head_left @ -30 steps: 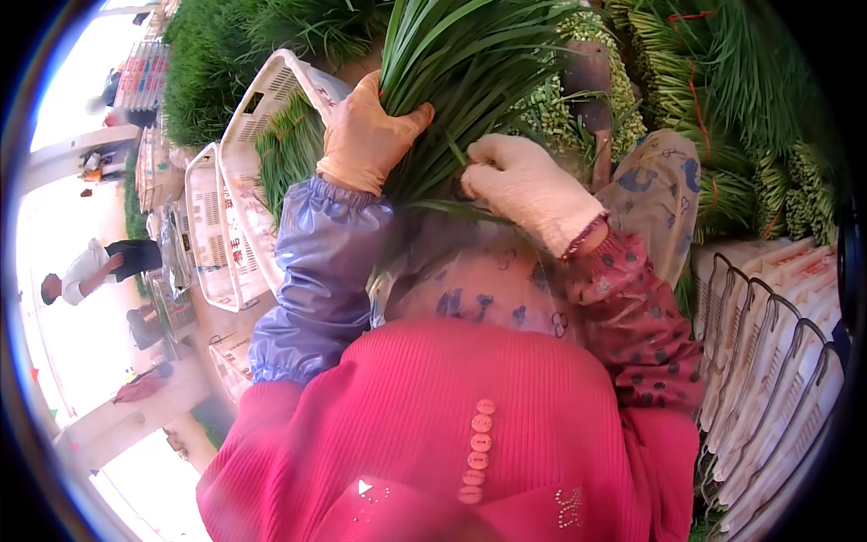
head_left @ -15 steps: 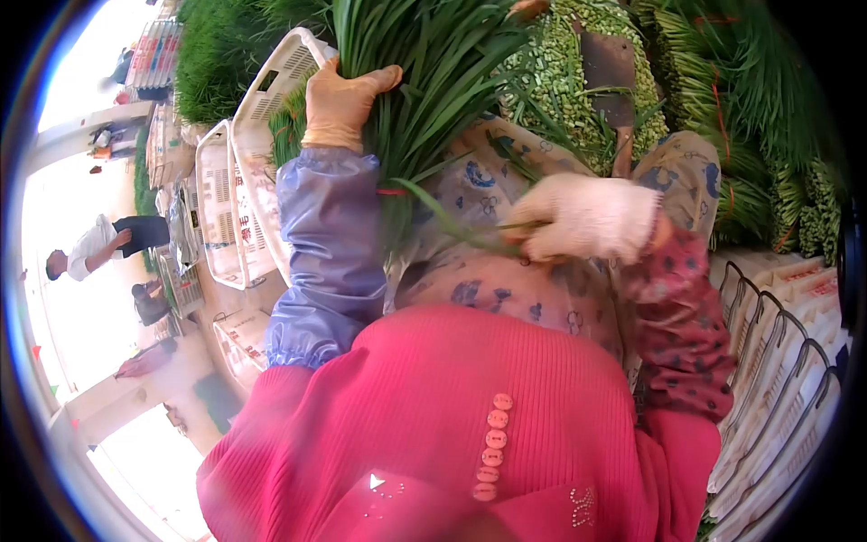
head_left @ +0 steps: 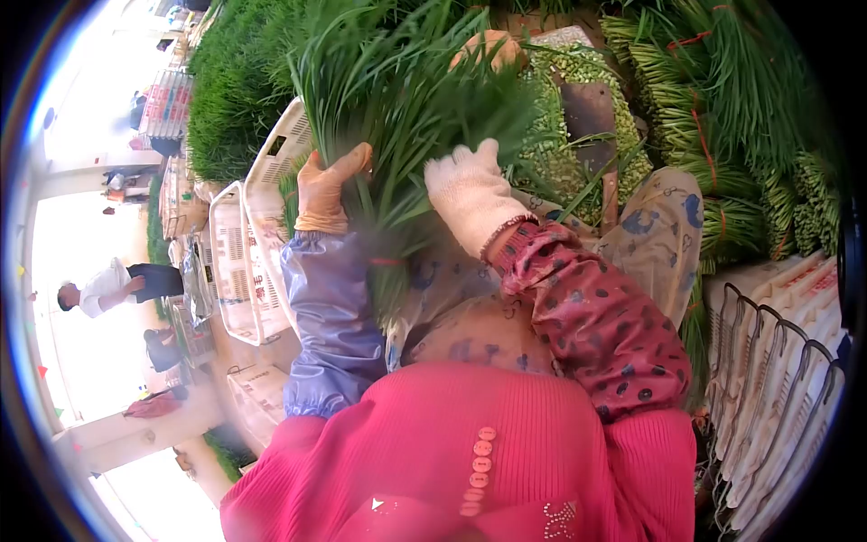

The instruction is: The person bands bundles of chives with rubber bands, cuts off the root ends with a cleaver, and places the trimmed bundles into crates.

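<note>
A large bundle of long green leaves (head_left: 384, 117) lies over my lap, its tips fanned upward and partly blurred. My left hand (head_left: 332, 188), in an orange rubber glove, grips the bundle's left side with the thumb across it. A red band (head_left: 388, 262) circles the bundle lower down, beside my left sleeve. At the bundle's right side is my right hand (head_left: 470, 188), in a white knit glove, its fingers pointing up and apart against the leaves. I see nothing held in it.
White plastic crates (head_left: 237, 262) stand at the left, with a person (head_left: 104, 287) beyond. A rusty blade (head_left: 589, 122) rests on chopped green stems (head_left: 551, 149). Banded green bundles (head_left: 673, 117) lie at the right, above hanging white bags (head_left: 777, 361). A round orange object (head_left: 492, 50) sits behind the leaves.
My right hand has let go of a few loose leaves and moved from over my lap up and left to the bundle. My left hand still holds the bundle, now lower in view.
</note>
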`<state>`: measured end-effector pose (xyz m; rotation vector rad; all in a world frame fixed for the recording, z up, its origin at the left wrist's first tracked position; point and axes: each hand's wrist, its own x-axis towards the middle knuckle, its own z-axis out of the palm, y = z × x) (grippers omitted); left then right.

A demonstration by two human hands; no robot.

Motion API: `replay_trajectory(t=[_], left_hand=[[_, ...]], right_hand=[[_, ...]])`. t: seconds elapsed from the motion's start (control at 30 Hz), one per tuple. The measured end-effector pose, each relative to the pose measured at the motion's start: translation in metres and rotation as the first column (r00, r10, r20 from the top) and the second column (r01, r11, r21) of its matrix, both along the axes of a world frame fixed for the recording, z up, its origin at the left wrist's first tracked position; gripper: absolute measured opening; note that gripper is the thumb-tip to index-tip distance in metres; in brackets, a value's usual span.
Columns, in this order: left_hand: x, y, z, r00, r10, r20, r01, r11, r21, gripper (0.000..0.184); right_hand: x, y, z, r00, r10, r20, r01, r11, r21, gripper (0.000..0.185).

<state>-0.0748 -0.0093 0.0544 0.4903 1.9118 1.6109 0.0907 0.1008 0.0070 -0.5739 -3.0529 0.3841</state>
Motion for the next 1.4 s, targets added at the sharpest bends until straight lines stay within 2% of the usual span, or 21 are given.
replay_trajectory(t=[0.03,0.1,0.13,0.2,0.27,0.47,0.6,0.67,0.8,0.9,0.97,1.03,1.07,1.13,1.17,1.23,1.27,1.3,1.33,1.37,1.4], left_hand=[[-0.005,-0.003,-0.003,1.0,0.023,0.01,-0.023,1.0,-0.002,0.036],[-0.007,-0.005,-0.007,0.998,0.064,0.017,-0.063,0.998,-0.017,0.038],[-0.007,-0.005,-0.007,0.998,0.058,0.027,-0.057,0.998,-0.031,0.039],[-0.007,-0.003,-0.01,0.998,0.056,0.026,-0.055,0.998,-0.041,0.04],[-0.006,-0.001,-0.012,0.997,0.054,0.049,-0.053,0.998,-0.023,0.039],[-0.014,-0.001,-0.015,0.994,0.041,0.098,-0.042,0.999,0.009,0.039],[-0.017,-0.005,-0.019,0.998,0.007,0.057,-0.007,1.0,-0.003,0.031],[-0.017,-0.004,-0.018,0.999,-0.004,0.041,0.004,1.0,-0.001,0.031],[-0.014,-0.001,-0.019,0.999,-0.005,0.052,0.007,0.999,-0.033,0.03],[-0.016,0.003,-0.019,0.999,0.002,0.052,0.0,0.998,-0.055,0.03],[-0.018,0.004,-0.023,0.999,0.016,0.044,-0.012,0.997,-0.073,0.03],[-0.024,0.002,-0.026,0.998,0.008,0.061,-0.004,0.998,-0.059,0.029],[-0.025,0.001,-0.027,0.998,0.006,0.063,-0.002,0.998,-0.064,0.029],[-0.027,0.001,-0.029,0.996,0.033,0.083,-0.032,0.999,-0.016,0.028],[-0.028,0.002,-0.03,0.996,0.031,0.085,-0.03,0.999,-0.018,0.028],[-0.029,0.003,-0.031,0.994,0.046,0.096,-0.041,0.998,-0.053,0.04],[-0.03,0.005,-0.031,0.994,0.044,0.095,-0.039,0.998,-0.054,0.04],[-0.03,0.009,-0.032,0.999,-0.028,0.02,0.031,0.99,-0.134,0.055],[-0.029,0.011,-0.034,0.993,-0.105,-0.048,0.092,0.971,-0.219,0.071],[-0.021,0.012,-0.033,0.993,-0.105,-0.049,0.092,0.971,-0.22,0.071],[-0.007,0.014,-0.032,0.937,-0.263,-0.23,0.227,0.959,-0.172,0.091]], right_hand=[[0.003,0.001,-0.004,0.994,0.074,0.078,-0.066,0.993,-0.101,0.025],[0.015,0.004,0.002,0.987,0.118,0.113,-0.083,0.957,-0.277,0.023],[0.023,0.005,0.003,0.986,0.136,0.093,-0.103,0.948,-0.3,0.024],[0.033,-0.004,-0.005,0.997,0.074,0.029,-0.063,0.958,-0.279,0.029],[0.038,-0.01,-0.014,0.997,0.011,-0.072,-0.029,0.97,-0.242,0.045],[0.049,-0.023,-0.025,0.988,-0.037,-0.151,0.013,0.988,-0.155,0.051],[0.051,-0.02,-0.021,0.979,-0.05,-0.196,0.001,0.97,-0.242,0.048],[0.051,-0.016,-0.017,0.953,-0.048,-0.298,-0.025,0.971,-0.236,0.044],[0.048,0.008,-0.014,0.957,0.036,-0.287,-0.135,0.933,-0.332,0.043],[0.043,0.005,-0.021,0.982,0.04,-0.187,-0.106,0.927,-0.36,0.047],[0.052,0.005,-0.021,0.975,0.029,-0.22,-0.117,0.909,-0.4,0.048],[0.057,0.007,-0.017,0.961,-0.01,-0.275,-0.15,0.82,-0.553,0.049],[0.058,0.008,-0.015,0.962,-0.013,-0.272,-0.147,0.817,-0.558,0.049],[0.057,0.012,-0.012,0.979,-0.167,-0.113,0.026,0.662,-0.749,0.055],[0.053,0.016,-0.019,0.979,-0.17,-0.111,0.029,0.66,-0.75,0.055],[0.044,0.022,-0.035,0.953,-0.244,-0.181,-0.023,0.536,-0.844,0.059],[0.042,0.019,-0.031,0.937,-0.297,-0.184,0.004,0.535,-0.845,0.062],[0.044,0.022,-0.013,0.936,-0.298,-0.185,0.003,0.535,-0.845,0.062],[0.05,0.031,0.018,0.977,-0.207,-0.059,0.06,0.522,-0.851,0.065],[0.051,0.035,0.034,0.991,-0.111,0.071,0.118,0.515,-0.849,0.068],[0.036,0.028,0.016,0.988,-0.123,-0.095,-0.006,0.584,-0.812,0.072]])
